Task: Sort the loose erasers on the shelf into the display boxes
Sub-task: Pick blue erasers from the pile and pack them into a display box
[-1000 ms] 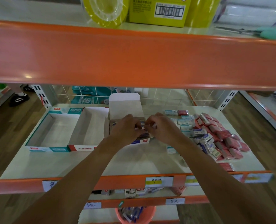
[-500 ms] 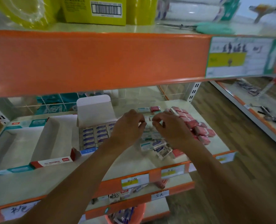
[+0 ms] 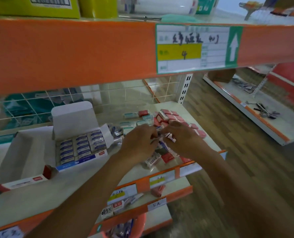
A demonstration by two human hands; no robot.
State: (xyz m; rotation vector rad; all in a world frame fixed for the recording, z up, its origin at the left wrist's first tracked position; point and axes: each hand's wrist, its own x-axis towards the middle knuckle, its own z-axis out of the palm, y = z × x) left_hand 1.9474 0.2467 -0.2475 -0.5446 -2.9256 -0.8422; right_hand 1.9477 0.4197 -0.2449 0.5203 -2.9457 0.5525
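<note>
The left hand (image 3: 139,143) and right hand (image 3: 182,140) curl their fingers and pinch loose erasers (image 3: 153,160) in the pile on the right of the shelf (image 3: 70,186). Grab only blue ones, then lay them flat in the blue display box (image 3: 80,148).

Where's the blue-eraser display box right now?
Head view, left of centre: the blue-eraser display box sits with its lid up, between an empty red-trimmed box on its left and the loose eraser pile on its right.
</note>
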